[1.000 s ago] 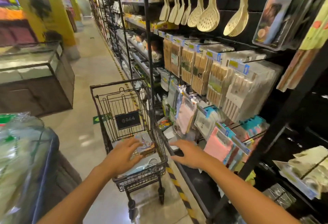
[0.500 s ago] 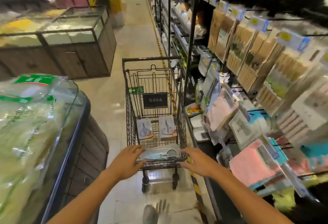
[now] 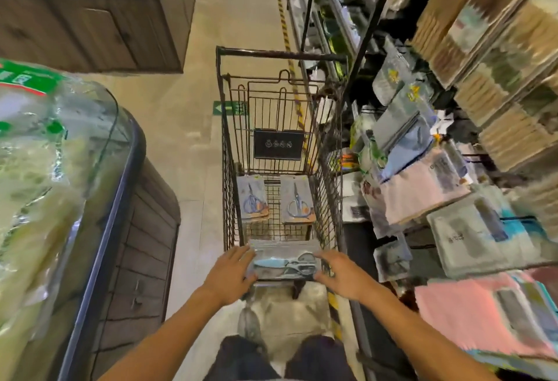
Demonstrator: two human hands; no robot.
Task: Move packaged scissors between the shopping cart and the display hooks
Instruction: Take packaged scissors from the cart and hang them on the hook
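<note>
A black wire shopping cart (image 3: pixel 280 55) stands in the aisle right in front of me. Two packaged scissors (image 3: pixel 252 199) (image 3: pixel 297 201) lie flat side by side on its floor. A third pack of scissors (image 3: pixel 283 263), clear plastic with a light blue handle, lies crosswise at the cart's near end. My left hand (image 3: pixel 231 273) holds its left end, fingers on top and thumb below. My right hand (image 3: pixel 342 275) holds its right end the same way. The display hooks (image 3: pixel 422 187) with hanging packs are on the rack just right of the cart.
A curved glass counter (image 3: pixel 90 187) with bagged goods crowds the left. A wooden cabinet (image 3: pixel 99 24) stands farther back on the left. Black shelving (image 3: pixel 371 18) lines the right side. A striped floor line (image 3: pixel 283 24) runs along the shelves. My legs show at the bottom.
My view has tipped down onto the cart. Both hands came in from the cart's side and the shelf and closed on the ends of the crosswise pack.
</note>
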